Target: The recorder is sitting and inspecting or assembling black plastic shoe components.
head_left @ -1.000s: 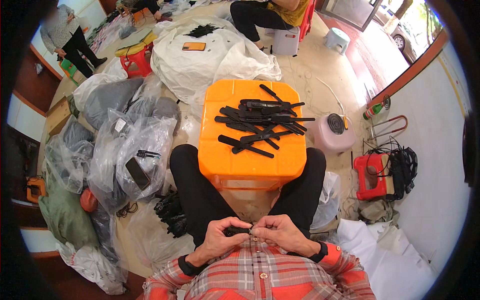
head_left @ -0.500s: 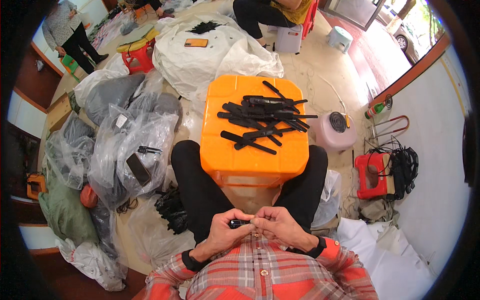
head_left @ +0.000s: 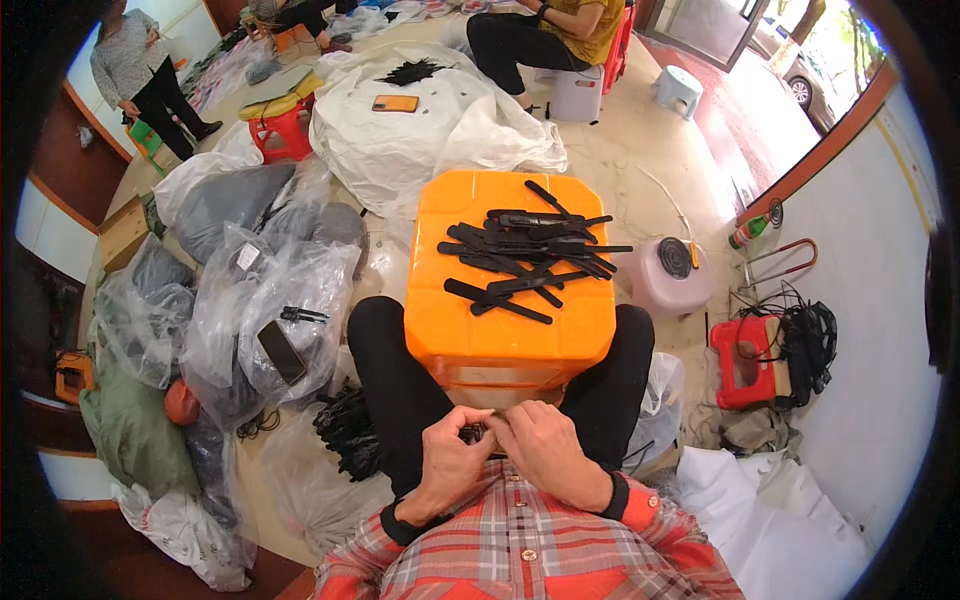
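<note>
My left hand (head_left: 452, 458) and my right hand (head_left: 552, 452) meet in front of my shirt, fingertips pinched together. A small black piece (head_left: 470, 433) shows between the left fingers; most of it is hidden. Whether the right fingertips grip the same piece is hidden. Beyond my hands, between my knees, stands an orange plastic stool (head_left: 510, 352). On its top lies a loose, crossed pile of long black strips (head_left: 540, 245) with rounded ends.
Plastic bags of dark goods (head_left: 215, 290) lie at left, with a black phone (head_left: 282, 352) on them. A black bundle (head_left: 347, 432) lies by my left leg. At right are a pink container (head_left: 668, 280), a red stool (head_left: 745, 365) and white cloth (head_left: 760, 520). Other people sit and stand farther off.
Both hands have risen slightly, and the right hand has turned more over the left fingertips. The black piece shows less than before. The view has shifted a little.
</note>
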A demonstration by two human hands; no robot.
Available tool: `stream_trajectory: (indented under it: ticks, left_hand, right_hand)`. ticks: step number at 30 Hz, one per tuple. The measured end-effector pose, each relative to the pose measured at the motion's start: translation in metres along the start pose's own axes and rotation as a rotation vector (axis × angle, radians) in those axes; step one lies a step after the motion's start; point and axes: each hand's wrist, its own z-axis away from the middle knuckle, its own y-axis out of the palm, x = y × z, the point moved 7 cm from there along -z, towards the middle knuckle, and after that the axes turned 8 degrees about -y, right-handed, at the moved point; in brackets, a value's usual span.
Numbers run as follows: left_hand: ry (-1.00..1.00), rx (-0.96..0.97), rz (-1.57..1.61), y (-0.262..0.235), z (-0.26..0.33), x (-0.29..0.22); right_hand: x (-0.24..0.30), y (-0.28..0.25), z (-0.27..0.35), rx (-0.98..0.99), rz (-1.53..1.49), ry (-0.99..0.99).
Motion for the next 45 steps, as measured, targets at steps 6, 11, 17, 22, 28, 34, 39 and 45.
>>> stream_trajectory:
  ticks: [6, 11, 17, 22, 28, 34, 39, 45]
  left_hand:
    - [-0.001, -0.037, 0.033, -0.002, -0.002, 0.000]
    - [0.036, -0.054, 0.007, -0.003, -0.001, 0.000]
    - [0.050, -0.085, 0.113, -0.004, 0.011, -0.015]
    - [0.133, -0.086, 0.171, -0.005, 0.011, -0.018]
    - [-0.012, -0.020, 0.274, -0.004, 0.009, -0.011]
    - [-0.099, -0.016, 0.460, -0.005, 0.005, -0.002]
    - [-0.114, -0.033, 0.465, -0.005, 0.003, 0.001]
    - [-0.103, -0.035, 0.419, -0.009, 0.002, 0.000]
  right_hand:
    - [-0.016, 0.001, 0.005, -0.185, -0.344, 0.253]
    - [-0.014, 0.002, 0.004, -0.091, -0.327, 0.249]
    - [-0.036, 0.020, 0.024, -0.303, -1.176, 0.687]
    - [-0.034, 0.028, 0.025, -0.329, -1.580, 0.788]
    - [-0.034, 0.025, 0.022, -0.313, -1.540, 0.768]
    - [-0.033, 0.025, 0.021, -0.285, -1.446, 0.726]
    - [-0.033, 0.024, 0.020, -0.248, -1.375, 0.696]
    - [-0.029, 0.022, 0.015, -0.227, -1.409, 0.740]
